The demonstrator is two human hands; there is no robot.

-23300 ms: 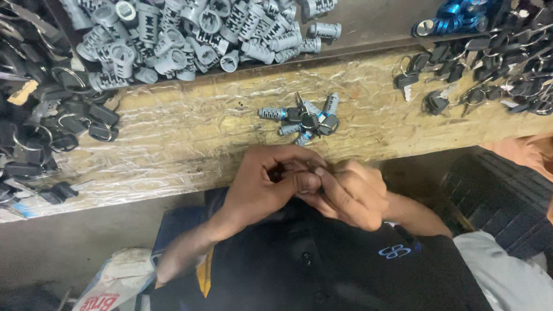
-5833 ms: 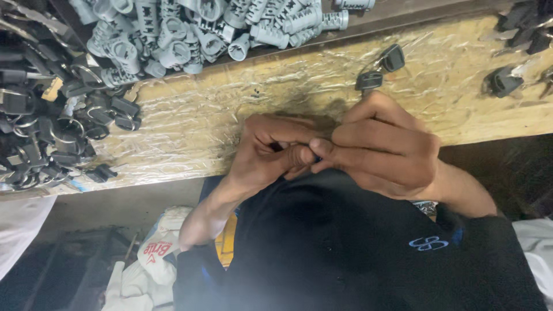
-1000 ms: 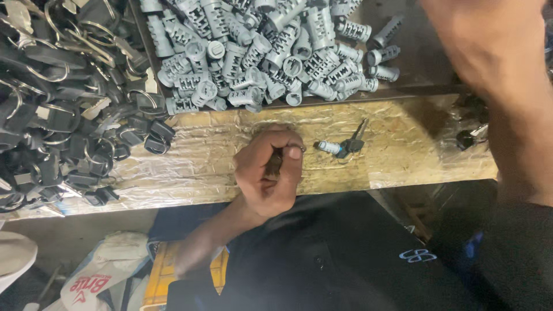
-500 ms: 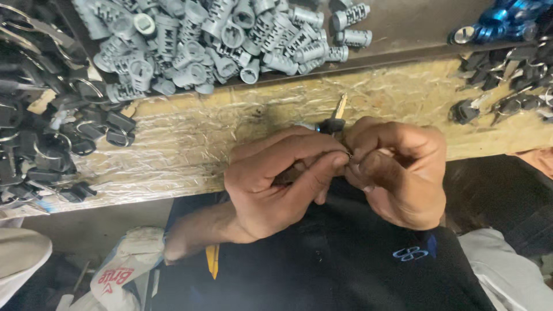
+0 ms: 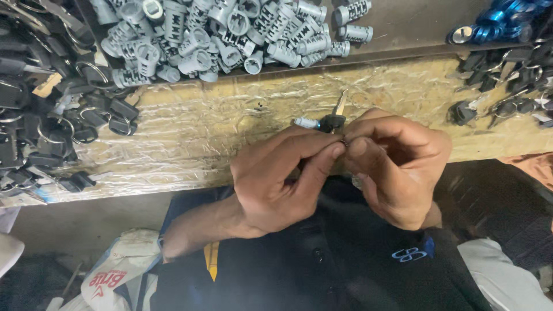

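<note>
The left hand (image 5: 276, 178) and right hand (image 5: 397, 164) meet fingertip to fingertip, pinched shut on a small metal part (image 5: 344, 141), likely to steady it for close work; what it is cannot be told; just beyond the fingertips lies a black-headed key in a lock cylinder (image 5: 324, 121) on the foil-covered bench (image 5: 190, 138); farther beyond, a tray (image 5: 415, 26) holds grey lock cylinders (image 5: 230, 34).

right hand (image 5: 397, 164) came back down from the far tray, met left hand (image 5: 282, 175), fingertips pinched together, key (image 5: 333, 120) now just behind them
</note>
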